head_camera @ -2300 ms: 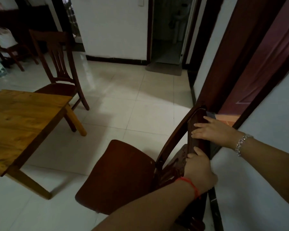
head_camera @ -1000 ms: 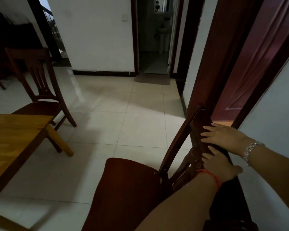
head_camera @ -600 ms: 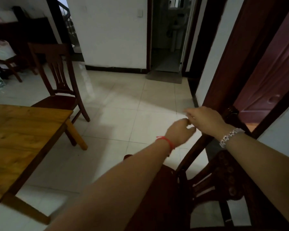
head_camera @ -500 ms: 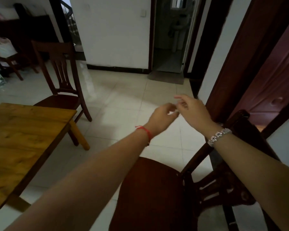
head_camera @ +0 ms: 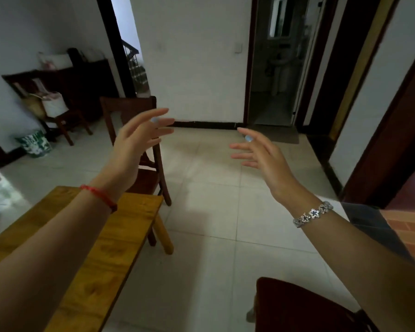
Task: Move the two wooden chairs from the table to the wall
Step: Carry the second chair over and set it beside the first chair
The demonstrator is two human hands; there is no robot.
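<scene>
One dark wooden chair [head_camera: 304, 307] shows only its seat at the bottom right, under my right forearm, close to the right wall. The other dark wooden chair [head_camera: 139, 109] stands at the far end of the yellow wooden table [head_camera: 120, 238], its back towards me. My left hand [head_camera: 139, 140] is raised in the air in front of that chair's back, fingers spread, holding nothing. My right hand [head_camera: 261, 154] is also raised over the tiled floor, fingers apart and empty. Neither hand touches a chair.
Pale tiled floor [head_camera: 206, 212] stretches between table and right wall [head_camera: 369, 104]. A dark doorway [head_camera: 276, 68] opens ahead, and a dark red door frame [head_camera: 393, 140] is at right. A dark cabinet [head_camera: 82, 85], a small stool [head_camera: 65, 121] with a bag and a green-white bin [head_camera: 34, 144] stand at left.
Both hands have let go of the near chair's back and lifted into the air with fingers spread. The view has turned left, so the near chair now sits low at the right.
</scene>
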